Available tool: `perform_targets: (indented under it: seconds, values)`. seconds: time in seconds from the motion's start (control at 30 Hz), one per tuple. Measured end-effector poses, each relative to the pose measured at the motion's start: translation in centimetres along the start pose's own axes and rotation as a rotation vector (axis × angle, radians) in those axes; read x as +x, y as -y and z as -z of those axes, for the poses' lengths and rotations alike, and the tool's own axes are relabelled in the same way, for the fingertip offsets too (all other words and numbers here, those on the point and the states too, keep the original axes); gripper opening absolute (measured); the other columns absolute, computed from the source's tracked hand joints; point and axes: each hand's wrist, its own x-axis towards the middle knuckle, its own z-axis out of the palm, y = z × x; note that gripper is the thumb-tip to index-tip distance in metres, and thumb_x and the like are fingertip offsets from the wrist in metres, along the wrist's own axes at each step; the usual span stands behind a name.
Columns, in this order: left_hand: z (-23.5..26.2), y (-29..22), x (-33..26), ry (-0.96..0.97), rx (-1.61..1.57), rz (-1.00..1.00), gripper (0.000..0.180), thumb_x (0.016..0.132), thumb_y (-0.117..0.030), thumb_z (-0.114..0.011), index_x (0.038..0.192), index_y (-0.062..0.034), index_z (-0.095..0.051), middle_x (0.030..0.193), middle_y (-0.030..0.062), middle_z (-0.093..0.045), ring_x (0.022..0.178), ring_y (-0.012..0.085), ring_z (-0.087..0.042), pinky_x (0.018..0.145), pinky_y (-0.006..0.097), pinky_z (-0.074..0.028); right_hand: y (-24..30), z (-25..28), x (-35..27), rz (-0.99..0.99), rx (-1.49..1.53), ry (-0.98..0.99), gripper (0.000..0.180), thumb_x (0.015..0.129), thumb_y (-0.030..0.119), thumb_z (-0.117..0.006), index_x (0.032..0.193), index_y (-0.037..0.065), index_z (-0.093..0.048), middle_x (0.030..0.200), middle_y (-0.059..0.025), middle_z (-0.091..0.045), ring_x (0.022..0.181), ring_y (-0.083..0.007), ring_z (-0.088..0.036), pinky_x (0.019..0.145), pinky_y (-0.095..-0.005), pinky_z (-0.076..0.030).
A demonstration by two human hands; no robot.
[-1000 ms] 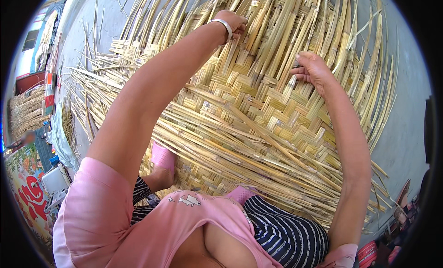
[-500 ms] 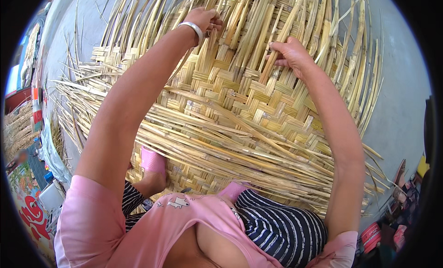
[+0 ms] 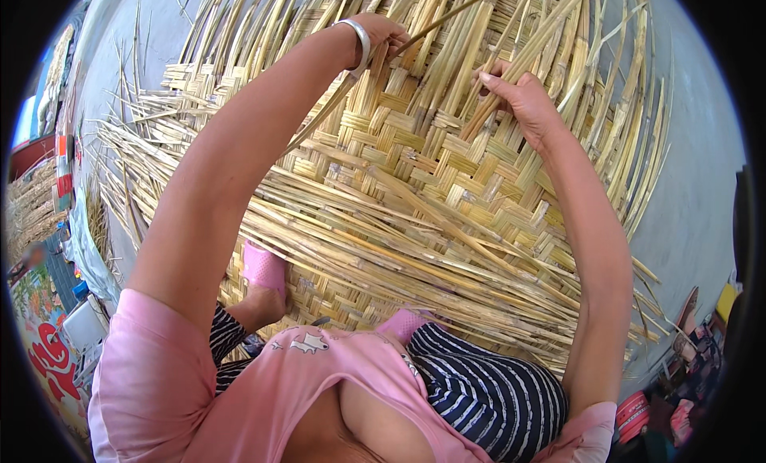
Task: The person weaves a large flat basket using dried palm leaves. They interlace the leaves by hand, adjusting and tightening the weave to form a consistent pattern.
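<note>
The woven mat (image 3: 459,166) spreads from centre toward twelve o'clock, where the left hand (image 3: 380,32) pinches a thin brown strip (image 3: 451,19); around one, the right hand (image 3: 521,98) grasps pale strips (image 3: 479,120). I'd raise those evenly and tuck the brown one snug.

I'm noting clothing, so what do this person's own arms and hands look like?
The pink sleeves are short. The left hand is gloveless, with a silver-coloured bangle at its wrist; the right hand is gloveless too, its wrist unadorned.

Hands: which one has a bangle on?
The left hand: it wears a silver bangle, while the right hand is bare of any.
</note>
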Motion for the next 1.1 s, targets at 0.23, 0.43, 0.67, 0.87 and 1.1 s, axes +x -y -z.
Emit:
perform_targets:
  seconds: [0.23, 0.43, 0.67, 0.87, 1.1]
  values:
    - [0.0, 0.5, 0.4, -0.059, 0.088, -0.02, 0.026, 0.086, -0.03, -0.059, 0.083, -0.0055, -0.066, 0.072, 0.0033, -0.062, 0.067, 0.0142, -0.057, 0.061, 0.033, -0.045, 3.0, 1.2, 2.5, 0.257, 0.653, 0.162, 0.038, 0.088, 0.037, -0.059, 0.103, 0.002, -0.06, 0.103, -0.0108, -0.063, 0.101, -0.0219, -0.059, 0.09, -0.0347, -0.05]
    - [1.1, 0.2, 0.2, -0.022, 0.458, -0.213, 0.045, 0.09, -0.041, -0.052, 0.105, -0.0009, -0.065, 0.099, 0.0117, -0.066, 0.088, 0.0226, -0.058, 0.088, 0.035, -0.041, 2.5, 0.1, 5.0, 0.172, 0.368, 0.046, 0.033, 0.087, 0.015, -0.061, 0.114, 0.0, -0.049, 0.111, -0.0121, -0.056, 0.101, -0.0227, -0.059, 0.082, -0.0323, -0.055]
    - [1.1, 0.4, 0.6, -0.011, 0.01, 0.029, 0.029, 0.086, -0.028, -0.051, 0.085, -0.0028, -0.066, 0.089, 0.0084, -0.066, 0.082, 0.0179, -0.057, 0.076, 0.034, -0.044, 2.9, -0.4, 5.5, 0.077, 0.288, -0.066, 0.034, 0.084, 0.009, -0.064, 0.112, 0.001, -0.047, 0.105, -0.0124, -0.054, 0.09, -0.0227, -0.062, 0.072, -0.0339, -0.058]
    - [1.1, 1.0, 1.3, 0.183, 0.021, 0.017, 0.025, 0.091, -0.019, -0.046, 0.095, 0.0016, -0.061, 0.09, 0.0122, -0.067, 0.072, 0.0195, -0.066, 0.068, 0.035, -0.057, 3.7, -0.7, 4.8, 0.119, 0.379, -0.053, 0.034, 0.079, 0.013, -0.071, 0.103, 0.004, -0.049, 0.086, -0.0075, -0.058, 0.071, -0.0145, -0.061, 0.057, -0.0263, -0.054]
    - [0.5, 0.7, -0.3, 0.445, -0.209, -0.013, 0.037, 0.095, -0.021, -0.038, 0.119, 0.0029, -0.052, 0.112, 0.0167, -0.062, 0.101, 0.0228, -0.062, 0.088, 0.04, -0.051, 3.7, -0.6, 4.3, 0.121, 0.486, 0.011, 0.027, 0.081, 0.012, -0.07, 0.1, 0.007, -0.052, 0.081, -0.0015, -0.058, 0.065, -0.0106, -0.06, 0.056, -0.0266, -0.054]
